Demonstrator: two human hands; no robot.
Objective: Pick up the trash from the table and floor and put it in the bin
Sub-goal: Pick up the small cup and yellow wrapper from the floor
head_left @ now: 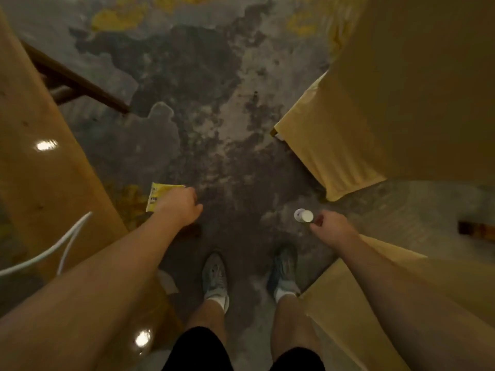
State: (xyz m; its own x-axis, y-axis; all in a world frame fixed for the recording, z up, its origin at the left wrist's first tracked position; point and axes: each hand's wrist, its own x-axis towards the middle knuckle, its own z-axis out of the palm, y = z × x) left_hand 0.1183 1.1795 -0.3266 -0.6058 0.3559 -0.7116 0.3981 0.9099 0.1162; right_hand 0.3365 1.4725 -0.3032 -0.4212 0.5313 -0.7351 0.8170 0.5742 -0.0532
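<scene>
My left hand (179, 207) is closed around a yellow wrapper (157, 197), whose printed end sticks out to the left of my fingers. My right hand (330, 225) grips a small white cup-like container (303, 215), held out to the left of the fingers with its round end facing up. Both hands hang above the stained concrete floor (203, 135), in front of my two feet. No bin is in view.
A glossy tan table (40, 167) fills the left side, with a white cable (53, 250) across it. Yellow-covered furniture (348, 145) stands on the right and at lower right. A dark wooden chair frame (80, 84) lies at upper left.
</scene>
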